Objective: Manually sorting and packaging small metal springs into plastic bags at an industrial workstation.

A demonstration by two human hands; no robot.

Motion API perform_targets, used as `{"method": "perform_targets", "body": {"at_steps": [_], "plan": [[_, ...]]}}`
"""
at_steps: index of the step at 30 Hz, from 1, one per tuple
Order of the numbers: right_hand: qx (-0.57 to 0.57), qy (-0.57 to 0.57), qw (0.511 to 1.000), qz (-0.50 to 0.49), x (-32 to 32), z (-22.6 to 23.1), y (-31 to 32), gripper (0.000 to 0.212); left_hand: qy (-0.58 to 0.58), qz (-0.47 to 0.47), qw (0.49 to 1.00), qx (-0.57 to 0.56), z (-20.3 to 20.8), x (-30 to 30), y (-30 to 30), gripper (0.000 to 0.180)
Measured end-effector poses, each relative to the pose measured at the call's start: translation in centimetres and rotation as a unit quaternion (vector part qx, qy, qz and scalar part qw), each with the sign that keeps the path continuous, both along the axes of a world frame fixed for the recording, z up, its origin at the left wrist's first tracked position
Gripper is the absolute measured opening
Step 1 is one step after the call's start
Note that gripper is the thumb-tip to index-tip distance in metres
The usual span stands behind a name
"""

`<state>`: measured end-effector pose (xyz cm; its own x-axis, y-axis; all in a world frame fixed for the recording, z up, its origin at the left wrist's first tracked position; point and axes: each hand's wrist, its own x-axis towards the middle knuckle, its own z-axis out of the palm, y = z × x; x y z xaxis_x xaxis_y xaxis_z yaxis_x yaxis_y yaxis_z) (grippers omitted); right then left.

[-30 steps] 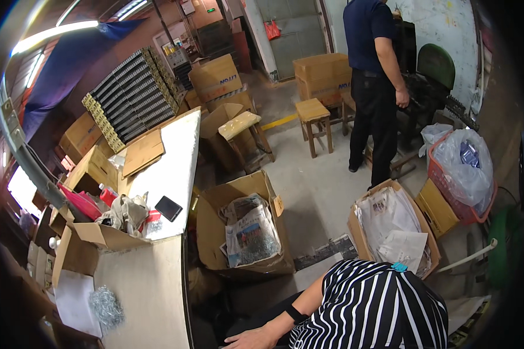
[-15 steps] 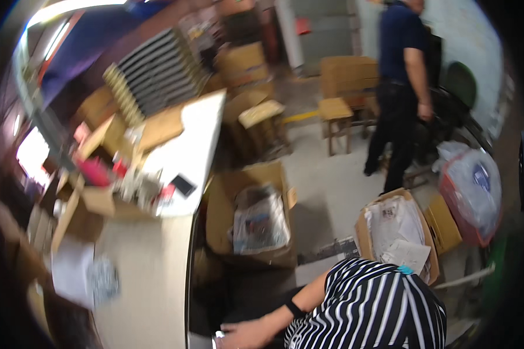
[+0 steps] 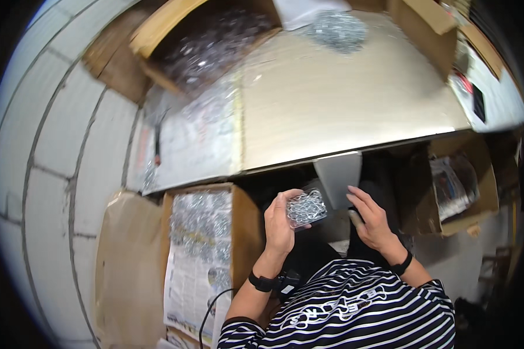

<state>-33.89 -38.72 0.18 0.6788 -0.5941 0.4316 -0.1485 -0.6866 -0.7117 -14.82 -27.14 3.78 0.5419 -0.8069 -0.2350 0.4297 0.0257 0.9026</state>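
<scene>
Nearest us, over the lap, the left hand (image 3: pixel 278 228) is gripping a small clear box (image 3: pixel 315 221), thumb and fingers clamped on its sides. We are seeing it filled with bent metal pieces (image 3: pixel 306 207); the open side is facing up, presumably so that nothing spills.

The right hand (image 3: pixel 371 224) is holding nothing that we are able to see. Its fingers are standing apart from the thumb, the tips lying just beside a pale panel (image 3: pixel 339 174); whether they are touching it, we are unable to tell.

The panel is sloping down from under the table edge (image 3: pixel 390 139), and we are judging it a tight limit ahead of both hands. To the left, a carton wall (image 3: pixel 245 230) is bounding the left hand's swing; newspaper and clear packets (image 3: pixel 201 218) are lying alongside, probably for easy reach. On the right we are finding more room before the next carton (image 3: pixel 489 200).

Farther off, the bare tabletop (image 3: pixel 355 93) is offering the widest open stretch. At its far side a loose metal heap (image 3: pixel 337 32) is sitting on the surface, and left of it an open carton (image 3: pixel 169 23) is containing shiny clear items, perhaps kept together by its walls.
</scene>
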Motion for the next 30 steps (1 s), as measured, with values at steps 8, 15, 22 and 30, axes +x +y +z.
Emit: {"method": "perform_targets", "body": {"at_steps": [8,15,22,30], "plan": [[0.035,0.070,0.997,0.024,0.1,-1.1,-0.3,0.037,-0.226,0.301,0.925,0.050,4.9,10.0,12.9,0.027],[0.067,0.087,0.992,0.054,2.3,-3.1,0.3,0.037,-0.145,0.406,0.890,0.150,1.9,11.5,28.0,0.022],[0.043,0.124,0.982,0.138,6.4,-2.0,2.1,0.035,-0.049,0.408,0.874,0.260,-3.3,8.5,33.1,0.020],[0.048,0.176,0.974,0.137,6.3,-2.2,2.1,0.034,-0.161,0.340,0.867,0.328,-5.4,9.7,31.6,0.023]]}}
